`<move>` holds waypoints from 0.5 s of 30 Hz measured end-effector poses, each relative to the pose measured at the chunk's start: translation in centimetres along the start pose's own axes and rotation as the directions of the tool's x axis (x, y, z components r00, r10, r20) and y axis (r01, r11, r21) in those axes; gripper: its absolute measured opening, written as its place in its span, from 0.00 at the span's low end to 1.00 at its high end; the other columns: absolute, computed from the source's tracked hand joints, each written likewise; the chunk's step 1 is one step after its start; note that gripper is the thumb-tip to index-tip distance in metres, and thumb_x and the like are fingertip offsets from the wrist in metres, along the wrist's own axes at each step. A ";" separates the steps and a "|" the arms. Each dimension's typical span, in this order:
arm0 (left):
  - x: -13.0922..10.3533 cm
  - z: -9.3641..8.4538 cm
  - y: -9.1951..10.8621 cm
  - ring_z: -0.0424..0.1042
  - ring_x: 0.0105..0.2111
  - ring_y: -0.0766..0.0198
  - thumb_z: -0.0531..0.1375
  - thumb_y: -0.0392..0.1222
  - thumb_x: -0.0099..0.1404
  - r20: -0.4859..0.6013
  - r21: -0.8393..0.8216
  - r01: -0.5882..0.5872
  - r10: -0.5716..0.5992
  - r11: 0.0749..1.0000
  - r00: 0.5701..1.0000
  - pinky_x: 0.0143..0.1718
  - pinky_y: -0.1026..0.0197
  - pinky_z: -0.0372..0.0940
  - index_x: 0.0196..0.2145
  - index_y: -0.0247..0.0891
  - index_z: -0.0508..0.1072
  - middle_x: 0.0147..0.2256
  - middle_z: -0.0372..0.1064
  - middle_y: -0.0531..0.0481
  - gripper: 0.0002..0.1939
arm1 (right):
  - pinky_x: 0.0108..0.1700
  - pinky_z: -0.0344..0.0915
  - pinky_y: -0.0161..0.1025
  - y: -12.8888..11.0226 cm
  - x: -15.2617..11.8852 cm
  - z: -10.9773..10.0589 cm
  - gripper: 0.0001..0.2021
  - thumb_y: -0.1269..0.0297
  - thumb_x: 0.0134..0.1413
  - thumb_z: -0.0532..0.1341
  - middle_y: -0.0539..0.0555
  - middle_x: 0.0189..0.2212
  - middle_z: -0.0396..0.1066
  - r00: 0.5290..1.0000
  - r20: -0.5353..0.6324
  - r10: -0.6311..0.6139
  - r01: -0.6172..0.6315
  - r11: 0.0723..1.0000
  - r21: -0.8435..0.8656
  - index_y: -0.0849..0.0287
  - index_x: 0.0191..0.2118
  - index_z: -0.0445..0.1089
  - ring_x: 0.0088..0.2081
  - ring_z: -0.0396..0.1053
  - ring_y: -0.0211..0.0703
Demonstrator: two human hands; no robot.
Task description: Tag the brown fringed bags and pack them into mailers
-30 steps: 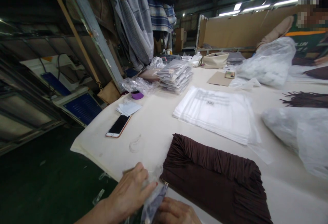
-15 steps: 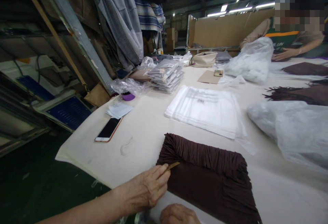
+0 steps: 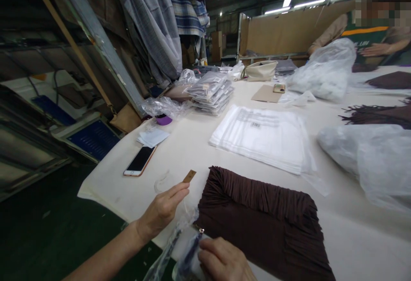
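A folded dark brown fringed cloth (image 3: 253,225) lies on the white table (image 3: 180,156) in front of me. My left hand (image 3: 163,208) is raised beside its left edge, with a small brown-gold tag (image 3: 189,176) pinched between the fingertips. Near the cloth's lower left corner is my right hand (image 3: 223,257), its fingers curled; what they hold, if anything, is hidden. Just above those fingers shows a small shiny metal piece (image 3: 201,230). Clear plastic with something dark blue inside (image 3: 189,251) lies between my hands at the table edge.
A phone (image 3: 140,161) rests at the left beside pale papers (image 3: 154,137). Further back are white folded cloths (image 3: 260,135), bagged packs (image 3: 212,90) and a purple roll (image 3: 163,119). Plastic bags (image 3: 379,161) lie at right. A person (image 3: 366,37) works across the table.
My left hand has moved left and up with the tag, off the brown cloth. My right hand has risen further into view, and the plastic and metal piece now show near it.
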State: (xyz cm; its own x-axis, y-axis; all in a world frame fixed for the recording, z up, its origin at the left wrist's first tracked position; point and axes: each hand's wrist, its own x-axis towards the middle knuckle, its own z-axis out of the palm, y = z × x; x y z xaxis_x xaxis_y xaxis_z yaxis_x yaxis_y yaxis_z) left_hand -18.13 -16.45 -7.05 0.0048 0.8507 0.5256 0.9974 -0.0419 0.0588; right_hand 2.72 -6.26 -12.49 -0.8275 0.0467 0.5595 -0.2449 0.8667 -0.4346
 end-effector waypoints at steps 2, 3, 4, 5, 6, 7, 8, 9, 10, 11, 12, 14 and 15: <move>-0.3 0.2 -0.2 0.70 0.46 0.64 0.43 0.21 0.62 0.011 -0.013 0.024 -0.023 1.000 1.000 0.47 0.64 0.69 0.45 0.30 0.67 0.43 0.71 0.39 0.19 | 0.28 0.64 0.35 -0.8 2.6 0.5 0.08 0.72 0.58 0.51 0.53 0.38 0.73 0.994 -0.027 -0.101 0.097 0.986 -0.135 0.61 0.40 0.66 0.28 0.67 0.39; -0.3 0.3 -0.2 0.70 0.46 0.65 0.43 0.22 0.63 0.012 -0.014 0.029 -0.029 0.999 1.000 0.47 0.64 0.69 0.45 0.30 0.67 0.43 0.71 0.39 0.19 | 0.27 0.63 0.36 -1.2 3.9 0.9 0.08 0.71 0.58 0.52 0.54 0.38 0.73 0.990 -0.013 -0.138 0.133 0.974 -0.182 0.62 0.41 0.66 0.28 0.66 0.40; -0.4 0.3 -0.2 0.70 0.46 0.65 0.43 0.22 0.63 0.008 -0.010 0.035 -0.035 0.999 0.999 0.47 0.64 0.69 0.45 0.31 0.67 0.43 0.71 0.40 0.19 | 0.27 0.63 0.38 -1.6 5.1 1.5 0.09 0.69 0.57 0.53 0.55 0.37 0.72 0.986 0.013 -0.165 0.164 0.962 -0.220 0.64 0.41 0.66 0.28 0.65 0.41; -0.5 0.3 -0.3 0.71 0.46 0.65 0.44 0.23 0.64 0.005 -0.008 0.042 -0.042 0.999 0.999 0.47 0.64 0.69 0.45 0.32 0.67 0.43 0.71 0.40 0.18 | 0.27 0.63 0.38 -2.0 6.0 2.1 0.09 0.69 0.56 0.54 0.55 0.35 0.72 0.983 0.048 -0.178 0.185 0.949 -0.257 0.65 0.41 0.66 0.28 0.64 0.42; -0.7 0.4 -0.4 0.71 0.46 0.65 0.44 0.24 0.64 0.001 -0.008 0.049 -0.049 0.999 0.999 0.46 0.65 0.69 0.45 0.32 0.67 0.43 0.71 0.41 0.17 | 0.27 0.63 0.39 -2.4 6.7 2.8 0.09 0.69 0.54 0.55 0.56 0.33 0.71 0.978 0.092 -0.186 0.205 0.935 -0.291 0.66 0.40 0.67 0.28 0.63 0.42; -0.9 0.4 -0.5 0.71 0.45 0.66 0.44 0.25 0.65 -0.003 -0.010 0.060 -0.060 0.998 0.998 0.46 0.65 0.69 0.45 0.33 0.67 0.43 0.71 0.41 0.17 | 0.26 0.63 0.39 -2.6 7.2 3.5 0.08 0.69 0.53 0.56 0.56 0.30 0.70 0.972 0.135 -0.192 0.226 0.919 -0.323 0.66 0.38 0.67 0.28 0.61 0.42; -1.2 0.5 -0.7 0.71 0.45 0.66 0.44 0.25 0.64 -0.007 -0.013 0.072 -0.072 0.997 0.997 0.46 0.66 0.69 0.44 0.33 0.67 0.43 0.71 0.41 0.17 | 0.26 0.62 0.39 -2.8 7.5 4.1 0.06 0.70 0.52 0.56 0.55 0.27 0.69 0.965 0.176 -0.195 0.247 0.903 -0.351 0.66 0.34 0.67 0.27 0.60 0.42; -1.5 0.6 -0.9 0.71 0.45 0.66 0.44 0.24 0.64 -0.008 -0.016 0.087 -0.087 0.996 0.996 0.46 0.66 0.69 0.44 0.33 0.67 0.43 0.71 0.41 0.17 | 0.26 0.62 0.39 -2.8 7.6 4.5 0.04 0.70 0.51 0.56 0.55 0.25 0.67 0.957 0.206 -0.203 0.267 0.892 -0.365 0.65 0.32 0.67 0.27 0.60 0.42; -1.9 0.6 -1.0 0.72 0.44 0.66 0.44 0.24 0.64 -0.010 -0.021 0.103 -0.103 0.994 0.995 0.46 0.66 0.69 0.44 0.33 0.67 0.42 0.71 0.42 0.18 | 0.27 0.62 0.40 -2.8 7.6 4.7 0.04 0.70 0.51 0.56 0.54 0.25 0.66 0.953 0.215 -0.211 0.280 0.887 -0.368 0.64 0.30 0.67 0.27 0.60 0.43; -2.2 0.7 -1.1 0.72 0.44 0.67 0.44 0.23 0.63 -0.014 -0.026 0.118 -0.119 0.993 0.993 0.46 0.66 0.68 0.44 0.33 0.67 0.42 0.72 0.42 0.18 | 0.27 0.62 0.40 -2.6 7.6 4.6 0.03 0.70 0.51 0.56 0.54 0.25 0.65 0.956 0.201 -0.216 0.277 0.891 -0.360 0.64 0.30 0.66 0.27 0.60 0.43; -2.5 0.7 -1.2 0.72 0.44 0.67 0.44 0.23 0.63 -0.020 -0.031 0.133 -0.134 0.991 0.991 0.46 0.66 0.68 0.43 0.34 0.67 0.42 0.72 0.42 0.18 | 0.27 0.62 0.40 -2.4 7.4 4.4 0.04 0.70 0.52 0.55 0.53 0.25 0.65 0.963 0.165 -0.215 0.260 0.903 -0.343 0.63 0.32 0.66 0.27 0.60 0.43; -2.9 0.7 -1.2 0.71 0.44 0.67 0.45 0.23 0.63 -0.038 -0.044 0.154 -0.156 0.987 0.987 0.47 0.66 0.68 0.43 0.34 0.67 0.42 0.72 0.42 0.17 | 0.25 0.62 0.39 -1.7 7.1 3.5 0.06 0.71 0.54 0.52 0.54 0.25 0.66 0.988 0.017 -0.155 0.155 0.961 -0.229 0.62 0.34 0.66 0.26 0.61 0.43; -2.9 0.5 -1.1 0.71 0.45 0.67 0.45 0.24 0.63 -0.051 -0.050 0.160 -0.163 0.986 0.985 0.47 0.66 0.68 0.43 0.34 0.67 0.42 0.72 0.42 0.17 | 0.26 0.63 0.39 -1.4 6.8 2.9 0.07 0.71 0.55 0.51 0.54 0.26 0.67 0.995 -0.075 -0.061 0.053 0.993 -0.109 0.61 0.35 0.66 0.26 0.63 0.43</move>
State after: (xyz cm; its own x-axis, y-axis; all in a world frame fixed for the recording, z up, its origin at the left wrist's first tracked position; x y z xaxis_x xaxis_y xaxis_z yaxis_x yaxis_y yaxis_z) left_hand -19.22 -18.59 -9.09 -0.1613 0.8182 0.5518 0.9804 0.0688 0.1846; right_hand -4.01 -8.56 -10.14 -0.7706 0.0306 0.6366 -0.2316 0.9171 -0.3245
